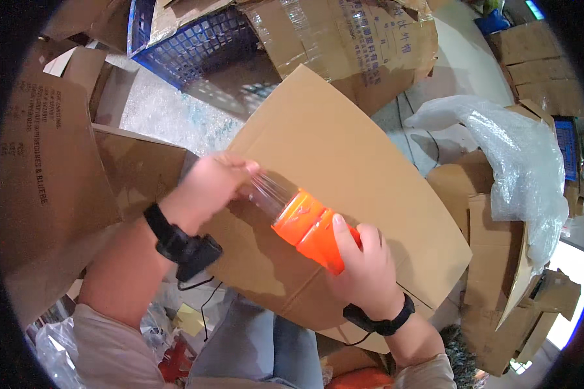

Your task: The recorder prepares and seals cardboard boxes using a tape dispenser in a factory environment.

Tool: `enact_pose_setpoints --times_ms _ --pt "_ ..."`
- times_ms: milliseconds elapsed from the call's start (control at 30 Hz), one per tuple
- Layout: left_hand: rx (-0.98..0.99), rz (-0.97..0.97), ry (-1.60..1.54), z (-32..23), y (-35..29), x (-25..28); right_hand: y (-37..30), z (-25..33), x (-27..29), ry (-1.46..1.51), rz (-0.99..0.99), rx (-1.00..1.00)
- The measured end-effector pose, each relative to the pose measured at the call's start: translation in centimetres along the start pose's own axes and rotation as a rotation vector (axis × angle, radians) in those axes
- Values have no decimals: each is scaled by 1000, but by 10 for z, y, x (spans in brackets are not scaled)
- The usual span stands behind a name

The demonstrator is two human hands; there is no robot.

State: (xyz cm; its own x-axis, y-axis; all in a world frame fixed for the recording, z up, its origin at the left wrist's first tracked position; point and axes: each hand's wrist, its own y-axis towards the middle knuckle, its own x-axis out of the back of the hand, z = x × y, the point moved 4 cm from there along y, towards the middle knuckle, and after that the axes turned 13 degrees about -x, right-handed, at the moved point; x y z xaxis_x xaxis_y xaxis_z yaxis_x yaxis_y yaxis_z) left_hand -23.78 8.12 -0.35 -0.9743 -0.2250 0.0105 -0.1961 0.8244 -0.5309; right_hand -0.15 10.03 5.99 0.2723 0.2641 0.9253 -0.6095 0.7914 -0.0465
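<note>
The right hand (363,272) grips an orange tape dispenser (308,227) lying on a flat cardboard sheet (344,162) across the person's lap. The left hand (207,188) pinches the clear tape (266,194) drawn from the dispenser, just left of it. A blue plastic crate (194,42) lies beyond the sheet; crumpled bubble wrap (519,162) sits to its right.

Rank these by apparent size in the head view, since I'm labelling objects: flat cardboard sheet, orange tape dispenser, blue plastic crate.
1. flat cardboard sheet
2. blue plastic crate, partly hidden by cardboard
3. orange tape dispenser, though nearest the camera
</note>
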Motion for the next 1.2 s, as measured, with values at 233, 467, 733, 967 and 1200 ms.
enact_pose_setpoints --times_ms 233,467,733,967,1200 --pt "-249 -124 367 18 45 90 13 10 3 -87 87 -9" --pt "-200 -48 453 16 53 84 14 10 0 -107 93 -14" --pt "-332 -13 526 3 55 91 18 7 -3 -71 78 -37" --pt "-412 76 1656 44 56 94 16 8 -3 -49 23 -35" --pt "-224 -159 869 1 43 51 14 8 -5 -87 39 -52"
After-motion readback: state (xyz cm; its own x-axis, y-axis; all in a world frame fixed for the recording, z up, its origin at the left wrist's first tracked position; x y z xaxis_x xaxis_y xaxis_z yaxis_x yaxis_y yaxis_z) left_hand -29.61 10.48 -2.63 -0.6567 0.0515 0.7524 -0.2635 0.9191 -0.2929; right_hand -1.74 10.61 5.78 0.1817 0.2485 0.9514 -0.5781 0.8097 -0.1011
